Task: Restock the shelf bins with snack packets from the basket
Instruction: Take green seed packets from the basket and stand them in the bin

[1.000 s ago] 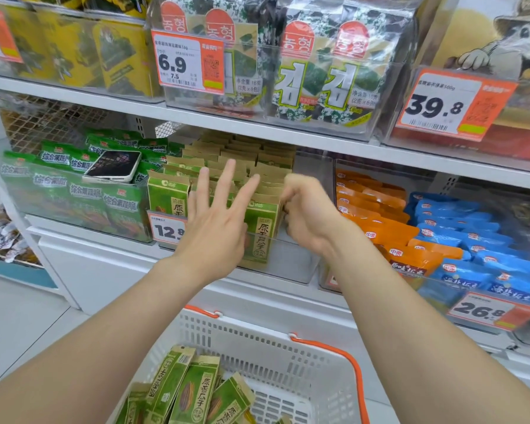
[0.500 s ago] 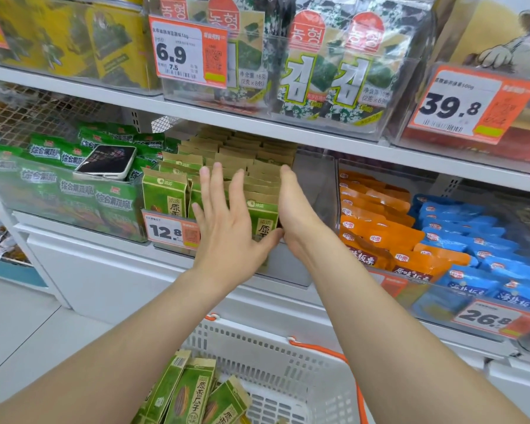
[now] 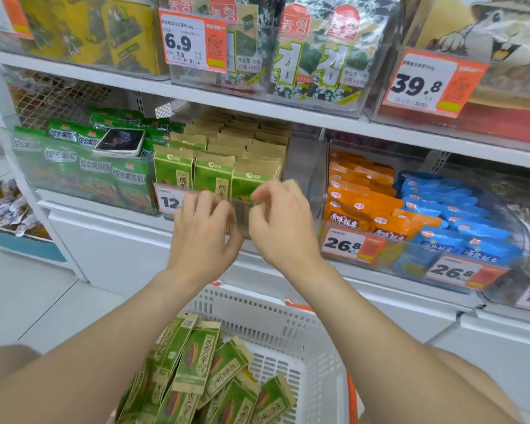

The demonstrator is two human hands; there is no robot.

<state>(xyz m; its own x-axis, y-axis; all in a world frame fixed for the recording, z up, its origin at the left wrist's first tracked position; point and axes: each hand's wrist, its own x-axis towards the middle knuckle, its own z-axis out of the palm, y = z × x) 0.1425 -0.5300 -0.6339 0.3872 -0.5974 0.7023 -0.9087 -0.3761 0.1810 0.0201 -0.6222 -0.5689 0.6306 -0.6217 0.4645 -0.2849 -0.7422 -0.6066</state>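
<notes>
Now both hands [image 3: 204, 237] [image 3: 283, 228] at the bin's front edge [image 3: 242, 221], fingers loosely curled (grip unclear), basket [image 3: 276, 319] below.

A: Where does the basket [image 3: 288, 319] sit?
B: At 6 o'clock, below the shelf, with snack packets [image 3: 196, 362] in it.

A: And the middle bin [image 3: 300, 166]?
B: At 12 o'clock, packets in rows. A phone [image 3: 120, 142] lies on the packets at 10 o'clock. Further bins [image 3: 416, 252] stand at 3 o'clock.
</notes>
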